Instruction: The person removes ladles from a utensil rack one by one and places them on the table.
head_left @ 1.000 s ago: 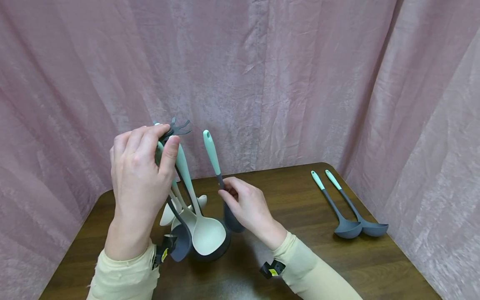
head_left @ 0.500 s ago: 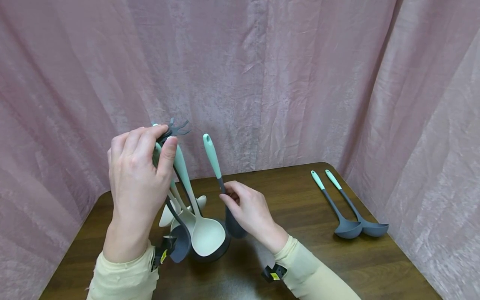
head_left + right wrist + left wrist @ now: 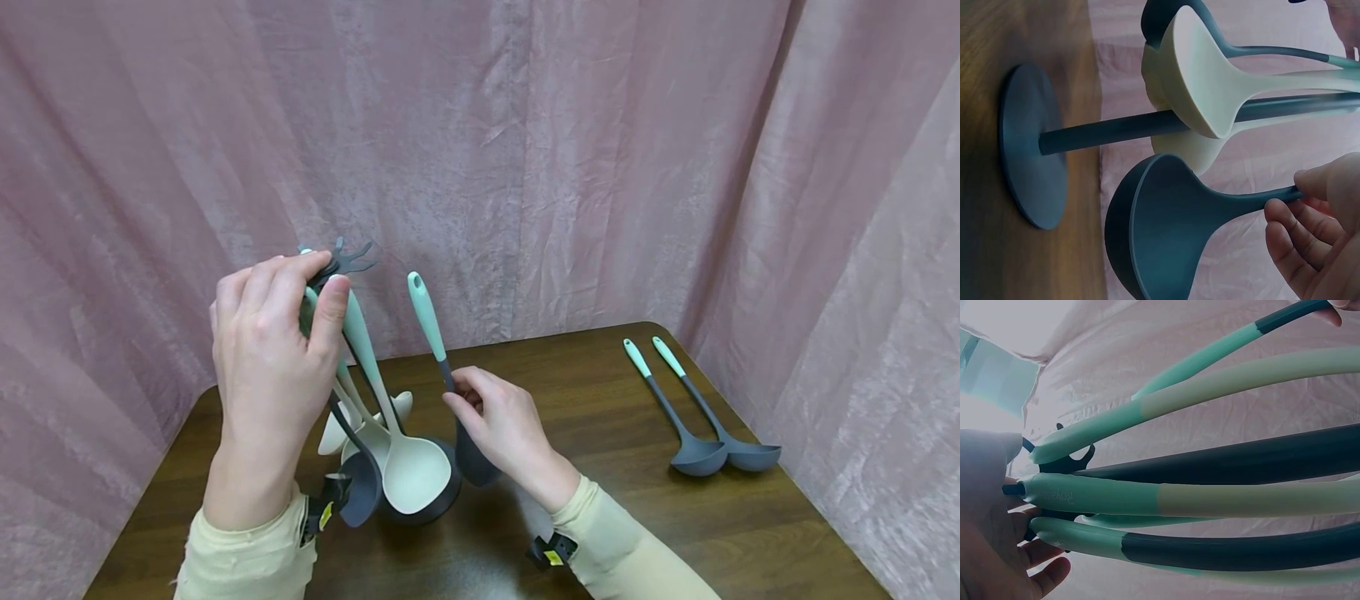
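A utensil stand [image 3: 1085,139] with a round dark base and prongs at its top carries several hanging utensils with mint handles. Over its top is my left hand [image 3: 270,333], with thumb and fingers around the prongs. A cream ladle [image 3: 416,475] hangs at the front, beside a dark grey utensil [image 3: 363,492] on the left. My right hand [image 3: 502,417] pinches a dark grey ladle [image 3: 1175,219] by its shank, just above the bowl. This ladle is apart from the stand, bowl down, mint handle pointing up. The left fingers are partly hidden behind the prongs.
Two dark grey ladles [image 3: 697,457] with mint handles lie at the right of the wooden table [image 3: 570,367], their bowls touching. Pink curtains [image 3: 465,167] hang behind and at both sides.
The right hand has lowered the grey ladle a little and shifted slightly right. The left hand and the top of the stand have drifted slightly left.
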Tool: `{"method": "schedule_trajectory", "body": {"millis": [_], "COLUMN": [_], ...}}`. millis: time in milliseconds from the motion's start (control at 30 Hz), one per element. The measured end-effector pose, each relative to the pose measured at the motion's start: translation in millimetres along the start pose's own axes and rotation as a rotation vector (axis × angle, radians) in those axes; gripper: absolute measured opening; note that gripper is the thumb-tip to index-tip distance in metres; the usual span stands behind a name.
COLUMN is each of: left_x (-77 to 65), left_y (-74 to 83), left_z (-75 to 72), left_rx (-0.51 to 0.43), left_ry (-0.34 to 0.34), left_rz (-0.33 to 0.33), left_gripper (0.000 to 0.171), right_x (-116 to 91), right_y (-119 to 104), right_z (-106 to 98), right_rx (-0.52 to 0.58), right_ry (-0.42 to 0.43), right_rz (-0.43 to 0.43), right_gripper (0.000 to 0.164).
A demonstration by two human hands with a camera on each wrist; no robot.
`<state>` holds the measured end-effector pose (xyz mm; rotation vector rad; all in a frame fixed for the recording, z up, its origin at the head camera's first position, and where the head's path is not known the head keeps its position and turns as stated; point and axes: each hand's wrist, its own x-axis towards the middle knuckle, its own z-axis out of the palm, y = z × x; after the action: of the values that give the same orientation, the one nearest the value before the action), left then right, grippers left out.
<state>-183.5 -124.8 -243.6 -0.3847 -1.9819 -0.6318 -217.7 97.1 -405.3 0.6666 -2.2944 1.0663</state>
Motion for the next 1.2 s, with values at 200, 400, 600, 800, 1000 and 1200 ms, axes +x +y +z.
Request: {"method": "schedule_trajectory", "body": {"millis": [200, 400, 600, 800, 1000, 1200], "left_x": [-0.1, -0.8, -2.3, -2.4, -0.5, 0.6], "left_y": [0.7, 1.7, 2.7, 1.9, 1.8, 3.5], "left_z": [3.3, 2.3, 1.7, 3.1, 4.4, 2.7], "left_rx": [-0.022, -0.004, -0.009, -0.009, -0.005, 0.024], "left_ry": [0.015, -0.002, 0.002, 0.009, 0.015, 0.001], "left_rz": [-0.016, -0.005, -0.027, -0.031, -0.036, -0.030], "left_gripper": [0.052, 0.056, 0.050, 0.052, 0.064, 0.060], "right_x": [-2.4, -4.8, -6.7, -7.5, -7.0, -5.8], "right_y": [5.4, 9.2, 12.0, 14.7, 19.1, 21.5], "right_z": [-1.4, -2.6, -3.0, -4.0, -5.9, -9.7], "right_rx": [0.009, 0.020, 0.026, 0.023, 0.017, 0.007], "right_ry": [0.010, 0.007, -0.006, -0.002, 0.016, 0.029], "right_rz": [0.001, 0.017, 0.029, 0.021, 0.006, -0.007], "right_gripper": [0.013, 0.013, 0.013, 0.014, 0.014, 0.015]}}
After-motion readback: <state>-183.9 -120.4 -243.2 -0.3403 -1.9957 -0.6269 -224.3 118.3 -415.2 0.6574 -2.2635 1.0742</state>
